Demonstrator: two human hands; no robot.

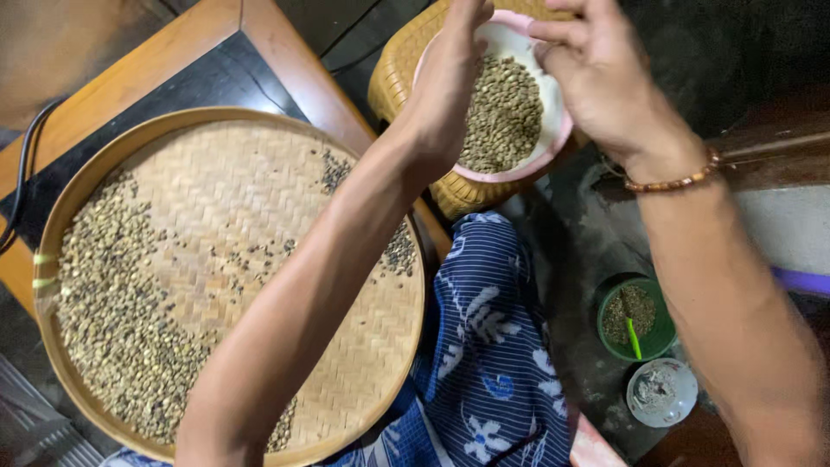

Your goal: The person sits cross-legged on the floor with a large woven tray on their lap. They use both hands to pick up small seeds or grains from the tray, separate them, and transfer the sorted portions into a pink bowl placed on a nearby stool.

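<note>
Pink bowl (553, 130) part-filled with sorted beans (501, 117), left hand (445, 82) pinched, right hand (596, 73) loose above; woven tray (259, 199) half covered, unsorted.

bowl: a round pink bowl (553, 143) with a pale inside, tilted a little, resting on a woven yellow stool (399, 67) at the top of the view
bowl contents: a heap of small greenish-brown beans (503, 117) fills most of it; bare pale wall shows on the upper right side
left hand: the left hand (450, 82) is over the bowl's left rim, fingers bunched and pointing down toward the beans
right hand: the right hand (596, 73) is over the bowl's right rim, fingers curled; whether it touches the rim cannot be told
grip: nothing visibly held in either hand
</note>
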